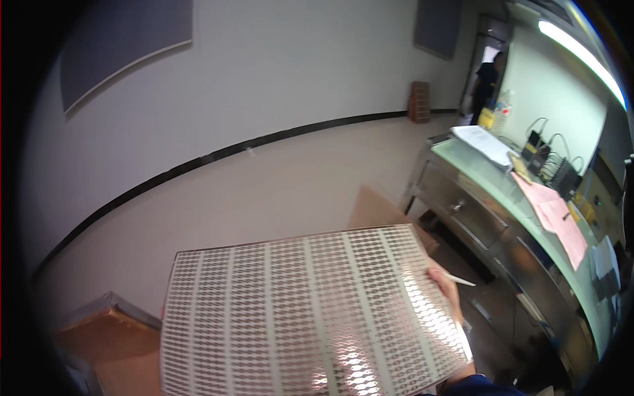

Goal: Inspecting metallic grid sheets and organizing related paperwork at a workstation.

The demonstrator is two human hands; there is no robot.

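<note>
A large rectangular panel (287, 310) fills the lower middle of the head view. Its face carries rows of shiny, diamond-like metallic patterns, divided by pale bands, and light glints off its right side. My right hand (448, 287) grips the panel's right edge, with fingers over the rim and the rest partly behind it. A thin white pen-like stick (461, 280) juts out to the right from between those fingers. At the panel's left edge a tiny pinkish spot shows; whether it is my left hand, I cannot tell. The panel hides whatever is behind it.
To the right runs a metal workbench with drawers (456, 201) and a pale green top, holding papers (485, 146), a pink sheet (553, 214) and black cabled devices (538, 153). A brown box (112, 336) stands lower left. A person (487, 82) is by the far doorway.
</note>
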